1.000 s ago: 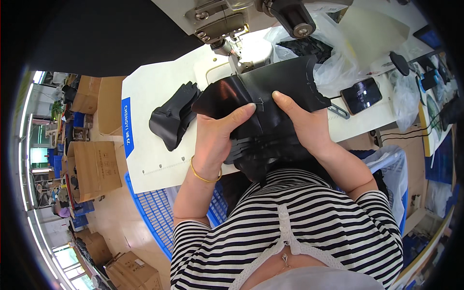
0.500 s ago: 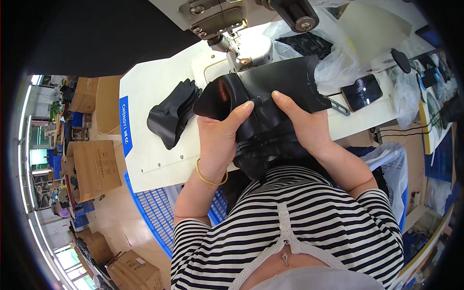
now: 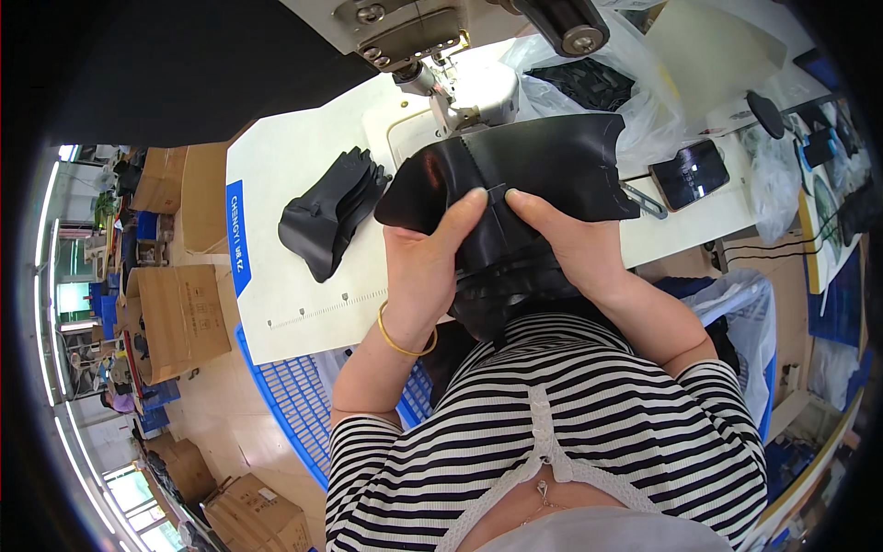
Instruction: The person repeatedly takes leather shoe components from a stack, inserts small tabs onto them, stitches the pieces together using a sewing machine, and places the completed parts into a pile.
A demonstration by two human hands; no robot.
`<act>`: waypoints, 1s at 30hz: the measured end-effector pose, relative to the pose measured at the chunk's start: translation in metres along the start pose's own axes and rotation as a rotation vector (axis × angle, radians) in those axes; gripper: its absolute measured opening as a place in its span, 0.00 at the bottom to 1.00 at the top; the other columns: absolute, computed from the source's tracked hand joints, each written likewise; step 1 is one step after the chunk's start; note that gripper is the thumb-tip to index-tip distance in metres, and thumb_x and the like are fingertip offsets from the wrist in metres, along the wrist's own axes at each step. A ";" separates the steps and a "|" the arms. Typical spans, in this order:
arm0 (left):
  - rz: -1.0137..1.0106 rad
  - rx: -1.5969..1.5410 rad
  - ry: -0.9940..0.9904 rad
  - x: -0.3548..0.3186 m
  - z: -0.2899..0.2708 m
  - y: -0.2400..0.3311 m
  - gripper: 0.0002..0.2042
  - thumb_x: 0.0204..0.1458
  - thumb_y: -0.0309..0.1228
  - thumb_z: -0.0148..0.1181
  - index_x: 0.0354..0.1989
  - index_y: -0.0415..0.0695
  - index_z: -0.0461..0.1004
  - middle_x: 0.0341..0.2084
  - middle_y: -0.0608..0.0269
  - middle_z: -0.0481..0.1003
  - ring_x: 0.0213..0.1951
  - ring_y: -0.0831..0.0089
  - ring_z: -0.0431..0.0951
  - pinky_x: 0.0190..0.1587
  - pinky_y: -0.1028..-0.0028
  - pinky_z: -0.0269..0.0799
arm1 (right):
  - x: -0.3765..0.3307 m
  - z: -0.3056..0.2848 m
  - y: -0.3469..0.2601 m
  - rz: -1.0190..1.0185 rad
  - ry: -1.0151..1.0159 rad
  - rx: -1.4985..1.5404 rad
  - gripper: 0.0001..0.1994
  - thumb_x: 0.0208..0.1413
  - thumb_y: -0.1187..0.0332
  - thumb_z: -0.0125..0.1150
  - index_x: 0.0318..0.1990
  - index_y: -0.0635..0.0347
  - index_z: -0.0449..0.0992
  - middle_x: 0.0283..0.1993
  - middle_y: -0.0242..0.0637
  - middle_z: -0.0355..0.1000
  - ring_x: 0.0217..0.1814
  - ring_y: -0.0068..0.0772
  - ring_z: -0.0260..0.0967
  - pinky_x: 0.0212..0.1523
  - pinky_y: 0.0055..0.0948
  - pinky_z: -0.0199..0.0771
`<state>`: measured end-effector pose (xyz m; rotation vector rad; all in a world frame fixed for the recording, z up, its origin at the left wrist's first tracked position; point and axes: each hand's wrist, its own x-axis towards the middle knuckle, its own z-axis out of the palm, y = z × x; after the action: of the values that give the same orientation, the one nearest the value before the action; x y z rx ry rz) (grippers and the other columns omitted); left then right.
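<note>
Between my two hands is a black leather piece (image 3: 552, 156) with a seam down its middle, held just in front of the sewing machine's needle and foot (image 3: 446, 106). My left hand (image 3: 428, 248) grips its left part, thumb pressed beside the seam. On the other side my right hand (image 3: 579, 244) grips it too, its thumb tip close to the left one. The fingers of both hands are hidden under the leather. More black pieces (image 3: 506, 285) hang bunched below it, towards my lap. A stack of black leather pieces (image 3: 326, 216) lies on the table to the left.
The white sewing table (image 3: 313, 331) carries a phone (image 3: 690, 175) at the right and a clear plastic bag (image 3: 644, 110) of black pieces behind. A blue basket (image 3: 294, 396) stands under the front edge. Cardboard boxes (image 3: 179, 322) are on the floor at left.
My right thumb has moved left, closer to the left thumb at the seam. The leather has flattened and shifted slightly to the right.
</note>
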<state>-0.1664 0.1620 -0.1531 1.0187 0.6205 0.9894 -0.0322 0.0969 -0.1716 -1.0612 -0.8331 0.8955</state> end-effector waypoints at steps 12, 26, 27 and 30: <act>0.008 0.095 -0.065 0.004 -0.007 0.006 0.18 0.41 0.13 0.62 0.44 0.36 0.72 0.37 0.60 0.76 0.37 0.76 0.77 0.43 0.77 0.74 | -0.003 -0.002 0.001 -0.088 -0.031 -0.071 0.14 0.50 0.80 0.61 0.46 0.65 0.71 0.41 0.32 0.71 0.40 0.20 0.69 0.42 0.21 0.71; -0.115 0.017 0.047 0.006 -0.005 0.018 0.14 0.43 0.16 0.62 0.41 0.36 0.72 0.35 0.60 0.76 0.36 0.74 0.78 0.41 0.75 0.75 | -0.003 0.003 -0.008 0.110 0.134 0.180 0.08 0.55 0.76 0.57 0.42 0.65 0.73 0.38 0.35 0.73 0.32 0.23 0.71 0.26 0.21 0.72; -0.105 0.017 0.044 0.009 -0.005 0.021 0.14 0.43 0.16 0.62 0.41 0.36 0.72 0.35 0.60 0.76 0.36 0.74 0.78 0.41 0.75 0.75 | 0.000 -0.003 -0.005 0.074 0.091 0.177 0.06 0.55 0.75 0.56 0.40 0.65 0.73 0.35 0.36 0.74 0.28 0.23 0.71 0.21 0.21 0.69; -0.183 -0.009 0.010 0.022 -0.006 0.030 0.12 0.44 0.17 0.61 0.39 0.36 0.73 0.34 0.60 0.76 0.36 0.73 0.77 0.40 0.75 0.75 | 0.011 -0.001 -0.011 0.034 0.094 0.153 0.06 0.57 0.73 0.55 0.37 0.67 0.74 0.28 0.37 0.74 0.22 0.24 0.69 0.17 0.20 0.64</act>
<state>-0.1732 0.1894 -0.1282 0.9315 0.7042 0.8360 -0.0246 0.1041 -0.1599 -0.9778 -0.6594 0.9158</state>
